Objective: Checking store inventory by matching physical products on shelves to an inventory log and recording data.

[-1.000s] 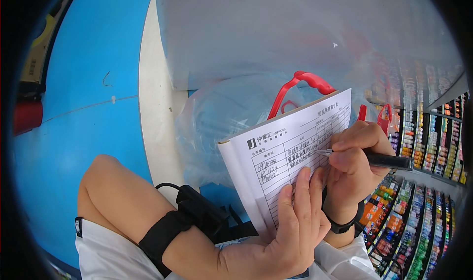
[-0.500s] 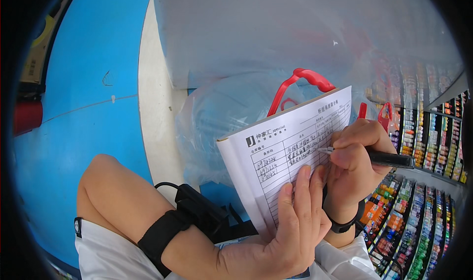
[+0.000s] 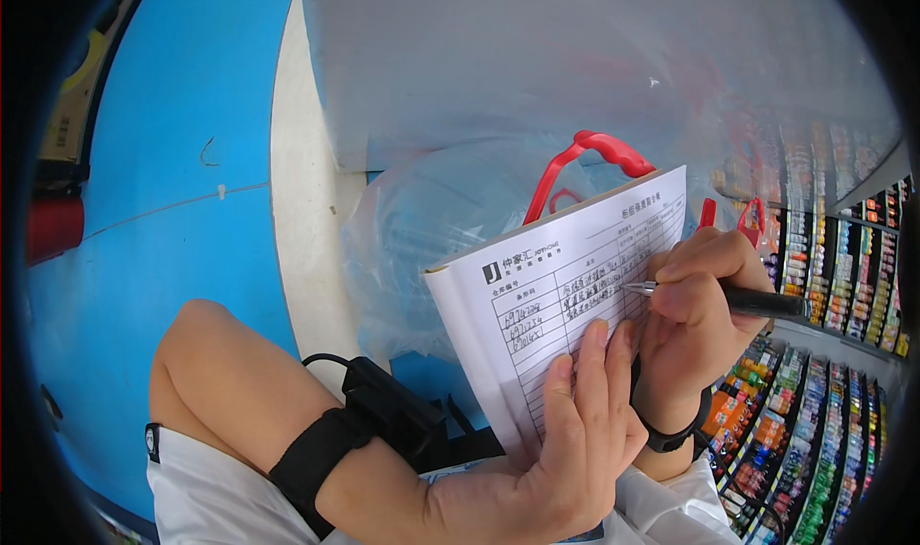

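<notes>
Behind the form pad (image 3: pixel 529 320), partly hidden red handle (image 3: pixel 618 155), clear plastic (image 3: pixel 436 229), shelves (image 3: pixel 815 440)

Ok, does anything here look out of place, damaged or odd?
Only minor marks: the blue floor has a dark curved line and a pale spot, standing out against its plain colour. The pad under the pen looks undamaged.

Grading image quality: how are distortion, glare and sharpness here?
Head view: rows of multicoloured packages bend near the black rim; the grey translucent plastic sheet hazes packages behind, with one bright spot, probably glare; the white ruled paper pad looks sharp.
</notes>
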Available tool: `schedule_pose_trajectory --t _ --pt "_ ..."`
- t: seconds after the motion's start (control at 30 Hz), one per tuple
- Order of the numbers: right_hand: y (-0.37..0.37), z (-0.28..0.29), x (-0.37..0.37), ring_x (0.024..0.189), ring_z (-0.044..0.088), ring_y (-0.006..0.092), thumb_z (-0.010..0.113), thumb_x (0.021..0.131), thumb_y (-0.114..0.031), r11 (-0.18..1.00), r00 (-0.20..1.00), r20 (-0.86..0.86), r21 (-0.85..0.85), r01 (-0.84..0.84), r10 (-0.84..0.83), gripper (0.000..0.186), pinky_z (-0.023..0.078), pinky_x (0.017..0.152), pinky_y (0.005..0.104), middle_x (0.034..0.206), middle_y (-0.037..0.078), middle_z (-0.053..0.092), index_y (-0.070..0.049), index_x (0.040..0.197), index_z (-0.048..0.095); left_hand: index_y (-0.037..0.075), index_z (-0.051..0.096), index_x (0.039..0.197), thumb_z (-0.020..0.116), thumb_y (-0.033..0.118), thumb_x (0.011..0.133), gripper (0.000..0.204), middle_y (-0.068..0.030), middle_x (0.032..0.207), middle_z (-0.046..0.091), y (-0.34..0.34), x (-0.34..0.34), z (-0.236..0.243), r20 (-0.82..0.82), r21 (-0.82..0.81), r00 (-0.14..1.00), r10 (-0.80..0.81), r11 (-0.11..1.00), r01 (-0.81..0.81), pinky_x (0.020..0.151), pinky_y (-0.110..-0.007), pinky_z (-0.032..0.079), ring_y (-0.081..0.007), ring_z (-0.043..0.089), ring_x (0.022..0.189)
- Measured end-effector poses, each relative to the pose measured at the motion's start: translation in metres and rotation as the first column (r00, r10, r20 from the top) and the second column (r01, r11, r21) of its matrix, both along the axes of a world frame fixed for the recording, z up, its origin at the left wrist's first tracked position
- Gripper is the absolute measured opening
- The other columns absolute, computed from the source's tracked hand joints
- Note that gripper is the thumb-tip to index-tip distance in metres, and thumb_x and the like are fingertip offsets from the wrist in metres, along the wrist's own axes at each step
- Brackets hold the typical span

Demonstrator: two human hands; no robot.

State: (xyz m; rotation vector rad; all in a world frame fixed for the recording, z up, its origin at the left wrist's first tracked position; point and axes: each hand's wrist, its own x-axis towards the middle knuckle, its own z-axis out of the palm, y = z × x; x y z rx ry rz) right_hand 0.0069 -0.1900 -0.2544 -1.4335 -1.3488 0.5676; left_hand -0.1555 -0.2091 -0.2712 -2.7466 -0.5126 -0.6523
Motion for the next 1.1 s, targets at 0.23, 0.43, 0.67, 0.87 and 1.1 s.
schedule_pose_trajectory --t 0.23,0.43,0.67,0.87,1.1 --pt "0.001 0.002 -0.002 0.053 0.051 0.0139 0.061 0.062 0.003 0.998 0.998 -0.012 -0.033 0.06 -0.061 0.005 0.038 0.053 0.0266 0.06 0.008 0.059 0.001 0.061 0.057 0.006 0.055 0.078 0.055 0.031 0.09 0.029 -0.0132 0.101 0.074 -0.001 0.002 -0.001 0.014 -0.025 1.0 0.008 1.0 -0.008 0.077 -0.04 0.055 -0.0324 0.072 0.097" --pt "0.001 0.001 -0.003 0.054 0.051 0.0139 0.06 0.06 0.004 0.999 0.999 -0.011 0.002 0.045 -0.045 0.004 0.038 0.053 0.0265 0.06 0.008 0.059 0.001 0.061 0.056 -0.001 0.058 0.088 0.052 0.02 0.091 0.023 -0.02 0.105 0.072 -0.019 0.019 -0.029 0.174 0.138 0.962 0.211 0.962 -0.236 0.08 -0.044 0.056 -0.0415 0.068 0.104" --pt "0.0 -0.005 0.002 0.053 0.048 0.014 0.059 0.06 0.003 1.0 1.0 -0.002 0.0 0.011 -0.011 0.003 0.036 0.052 0.0272 0.059 0.008 0.057 0.002 0.06 0.055 0.005 0.055 0.075 0.052 0.033 0.091 0.033 -0.0147 0.101 0.074 0.0 0.0 0.002 0.001 -0.036 1.0 0.003 0.999 -0.003 0.077 -0.039 0.055 -0.0331 0.072 0.096" --pt "0.003 -0.002 0.006 0.05 0.042 0.0134 0.054 0.06 0.001 0.997 0.951 -0.302 0.005 0.072 -0.067 0.005 0.033 0.05 0.0268 0.06 0.011 0.055 0.005 0.064 0.054 0.002 0.056 0.079 0.051 0.025 0.091 0.026 -0.0191 0.106 0.072 -0.009 0.007 -0.005 0.076 -0.018 0.992 0.097 0.995 -0.096 0.079 -0.04 0.056 -0.0379 0.069 0.1" --pt "0.005 -0.003 0.005 0.049 0.038 0.0095 0.054 0.074 0.002 0.999 0.878 -0.477 0.037 -0.031 0.045 0.011 0.029 0.045 0.0237 0.071 0.008 0.052 0.004 0.085 0.054 0.005 0.051 0.074 0.052 0.027 0.09 0.027 -0.0179 0.106 0.073 -0.004 0.003 -0.001 0.02 -0.007 0.998 0.055 0.998 -0.054 0.082 -0.04 0.056 -0.0362 0.071 0.095"
